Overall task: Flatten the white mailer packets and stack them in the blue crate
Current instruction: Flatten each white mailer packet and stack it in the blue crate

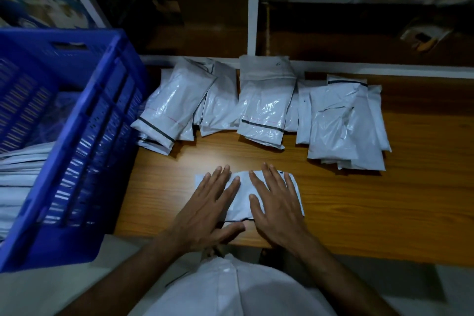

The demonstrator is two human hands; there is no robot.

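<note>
White packet point(243, 182) — flat hands point(246, 209) pressing it

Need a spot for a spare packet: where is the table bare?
Bare wood right of the packet under both hands, and a strip between it and the piles. The back edge is crowded; the crate fills the left.

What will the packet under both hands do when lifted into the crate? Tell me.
The packet will probably flop: it lies thin and flat under the left hand and right hand. Its glossy film likely slides easily on the wooden table. It is probably light.
</note>
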